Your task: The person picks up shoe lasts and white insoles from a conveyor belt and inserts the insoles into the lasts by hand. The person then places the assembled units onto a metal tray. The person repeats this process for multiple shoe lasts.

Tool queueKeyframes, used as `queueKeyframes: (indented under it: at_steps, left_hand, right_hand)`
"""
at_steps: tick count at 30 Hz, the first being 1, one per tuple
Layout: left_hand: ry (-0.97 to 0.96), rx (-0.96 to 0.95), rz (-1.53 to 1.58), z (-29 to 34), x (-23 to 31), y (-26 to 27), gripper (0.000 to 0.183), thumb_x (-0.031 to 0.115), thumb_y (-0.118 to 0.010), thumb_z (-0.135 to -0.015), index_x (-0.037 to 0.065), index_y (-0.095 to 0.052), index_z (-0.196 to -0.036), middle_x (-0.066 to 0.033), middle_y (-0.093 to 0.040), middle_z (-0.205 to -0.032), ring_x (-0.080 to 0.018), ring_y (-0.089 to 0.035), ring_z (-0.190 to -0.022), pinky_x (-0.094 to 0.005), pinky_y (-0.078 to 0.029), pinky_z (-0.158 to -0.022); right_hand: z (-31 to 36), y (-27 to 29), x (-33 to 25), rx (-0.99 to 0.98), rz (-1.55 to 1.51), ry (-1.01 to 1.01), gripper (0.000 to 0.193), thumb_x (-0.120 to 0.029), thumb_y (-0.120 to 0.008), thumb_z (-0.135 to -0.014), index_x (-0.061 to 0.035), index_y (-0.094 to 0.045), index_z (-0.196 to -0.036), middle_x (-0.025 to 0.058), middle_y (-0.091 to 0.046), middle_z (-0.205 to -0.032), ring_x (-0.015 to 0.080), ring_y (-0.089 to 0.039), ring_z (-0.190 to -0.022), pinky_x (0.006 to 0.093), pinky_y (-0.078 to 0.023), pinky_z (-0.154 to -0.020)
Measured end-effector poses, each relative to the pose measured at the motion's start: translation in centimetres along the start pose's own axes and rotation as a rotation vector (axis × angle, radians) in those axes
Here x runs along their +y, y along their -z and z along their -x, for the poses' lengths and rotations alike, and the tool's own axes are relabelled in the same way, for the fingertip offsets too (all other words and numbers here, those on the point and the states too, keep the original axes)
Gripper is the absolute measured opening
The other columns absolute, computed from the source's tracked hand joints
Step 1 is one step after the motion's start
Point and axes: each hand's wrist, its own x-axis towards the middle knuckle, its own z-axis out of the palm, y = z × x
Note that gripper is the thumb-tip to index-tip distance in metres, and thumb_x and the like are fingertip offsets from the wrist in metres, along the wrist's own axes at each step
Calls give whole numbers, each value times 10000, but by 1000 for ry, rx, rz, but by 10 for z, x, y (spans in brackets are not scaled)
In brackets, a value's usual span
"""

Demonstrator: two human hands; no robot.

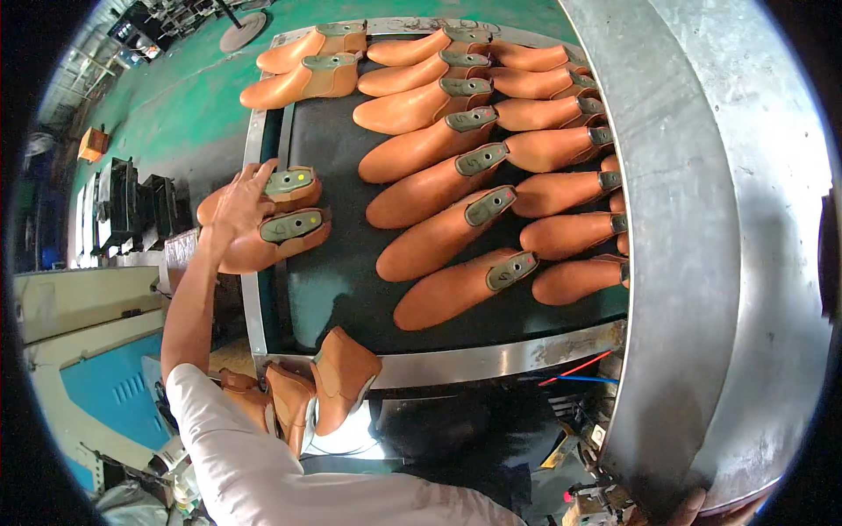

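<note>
My left hand (243,203) is closed over the farther of two tan leather shoe uppers on lasts (210,209), at the conveyor's left edge. Its fingers reach over the upper beside the green last top, and a second lasted upper (254,254) lies right against it on the near side. Both toes point left, past the metal rail. At the lower right, my right hand (688,508) shows only a little at the bottom edge of a curved metal housing (675,263). Most of its fingers are hidden.
Rows of lasted tan uppers (430,188) lie on the dark conveyor belt (324,219), some running under the housing. Two more (298,86) sit at its far left corner. Several uppers (346,377) stand below the near rail. A cream-and-blue machine (110,386) is at left.
</note>
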Motion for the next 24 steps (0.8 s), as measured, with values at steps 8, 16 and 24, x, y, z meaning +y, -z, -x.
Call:
queueKeyframes:
  at_steps: [8,16,24]
  left_hand:
    - [170,123,-108,-46,13,3,605,31,-759,-835,138,-548,-1392,-254,-588,-1309,-511,-667,-1162,-577,-584,-964]
    - [154,258,-191,-166,-22,-10,671,11,-739,-854,204,-520,-1457,-278,-523,-1428,-551,-605,-1282,-610,-560,-1055]
    - [166,387,-138,-153,40,-41,906,125,-771,-905,285,-337,-1684,-285,-309,-1697,-534,-360,-1536,-558,-424,-1231]
  right_hand:
    - [-3,4,6,-52,6,68,1210,-586,-833,-876,23,-204,-1711,312,-285,-1728,474,-320,-1586,613,-306,-1284]
    - [2,15,14,-109,191,123,1198,-606,-781,-904,59,-185,-1703,323,-242,-1740,476,-315,-1584,618,-304,-1271]
    - [-1,15,23,-203,27,175,1170,-501,-797,-947,59,-107,-1707,350,-225,-1707,519,-332,-1554,645,-358,-1245]
